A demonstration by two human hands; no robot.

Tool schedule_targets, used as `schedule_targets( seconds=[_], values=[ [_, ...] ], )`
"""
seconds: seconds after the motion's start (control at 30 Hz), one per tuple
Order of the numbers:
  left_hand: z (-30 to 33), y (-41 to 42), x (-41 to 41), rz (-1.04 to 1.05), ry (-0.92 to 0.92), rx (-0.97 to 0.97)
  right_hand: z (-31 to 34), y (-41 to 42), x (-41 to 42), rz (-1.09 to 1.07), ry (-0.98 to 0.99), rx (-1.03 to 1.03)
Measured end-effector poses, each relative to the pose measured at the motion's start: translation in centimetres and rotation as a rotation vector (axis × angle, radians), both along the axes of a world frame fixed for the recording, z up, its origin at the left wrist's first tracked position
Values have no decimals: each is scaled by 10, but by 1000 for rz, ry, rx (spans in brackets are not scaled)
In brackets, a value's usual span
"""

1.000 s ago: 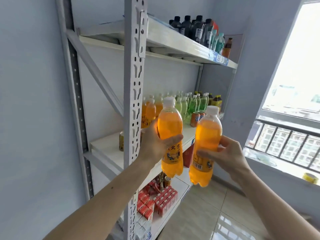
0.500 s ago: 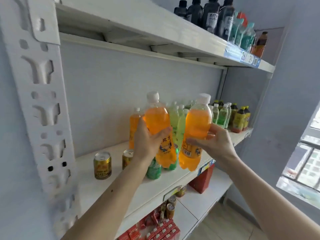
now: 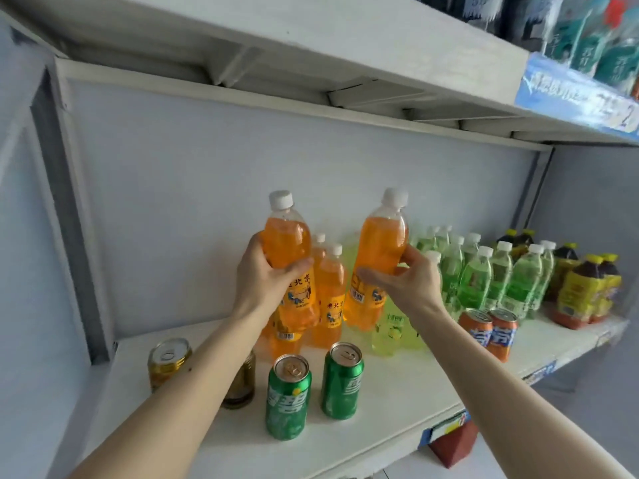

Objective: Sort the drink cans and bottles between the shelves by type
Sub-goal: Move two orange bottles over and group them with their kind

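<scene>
Two orange soda bottles are in the air above the middle shelf (image 3: 397,392), one in each hand. The left hand (image 3: 266,274) is wrapped round the waist of the left bottle (image 3: 288,257); the right hand (image 3: 404,281) pinches the right bottle (image 3: 380,257) between thumb and fingers, a lighter hold than the other. Both bottles tilt slightly and hang over the group of orange bottles (image 3: 328,292) that stands toward the back edge of the shelf.

The likeliest trouble is knocking something over on the way down. The standing orange bottles are packed close, and the pale yellow bottles (image 3: 390,331) sit just beside them under the right hand, so a base set down crooked could tip a neighbour into the row of green bottles (image 3: 484,278) further right. The two green cans (image 3: 311,385) stand near the front edge, directly below the forearms; a dropped wrist or elbow could sweep one off the shelf. The gold cans (image 3: 169,361) by the left end are partly behind the left arm, so I cannot tell how many stand there. The right hand's fingertip hold may also slip on the smooth plastic if the bottle is lowered one-handed. The orange cans (image 3: 489,331) look safely apart from it all.
</scene>
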State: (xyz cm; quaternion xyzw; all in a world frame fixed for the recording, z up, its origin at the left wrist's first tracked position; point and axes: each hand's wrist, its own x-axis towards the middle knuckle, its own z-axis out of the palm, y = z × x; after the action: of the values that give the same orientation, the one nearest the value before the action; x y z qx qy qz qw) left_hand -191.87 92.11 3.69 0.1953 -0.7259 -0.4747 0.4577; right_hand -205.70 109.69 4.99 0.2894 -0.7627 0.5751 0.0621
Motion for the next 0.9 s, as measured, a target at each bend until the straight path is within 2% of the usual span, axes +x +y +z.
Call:
schedule_targets(
  seconds=[0.23, 0.47, 0.63, 0.9],
  values=[
    [-32, 1, -19, 19, -133, 11, -47, -36, -41, 75, -107, 66],
    [-56, 8, -26, 152, -256, 41, -85, -50, -62, 196, -184, 153],
    [-66, 14, -22, 232, -333, 28, -101, -54, -65, 257, -202, 205],
    [-71, 20, -23, 214, -395, 86, -114, -51, -67, 284, -205, 214]
  ],
)
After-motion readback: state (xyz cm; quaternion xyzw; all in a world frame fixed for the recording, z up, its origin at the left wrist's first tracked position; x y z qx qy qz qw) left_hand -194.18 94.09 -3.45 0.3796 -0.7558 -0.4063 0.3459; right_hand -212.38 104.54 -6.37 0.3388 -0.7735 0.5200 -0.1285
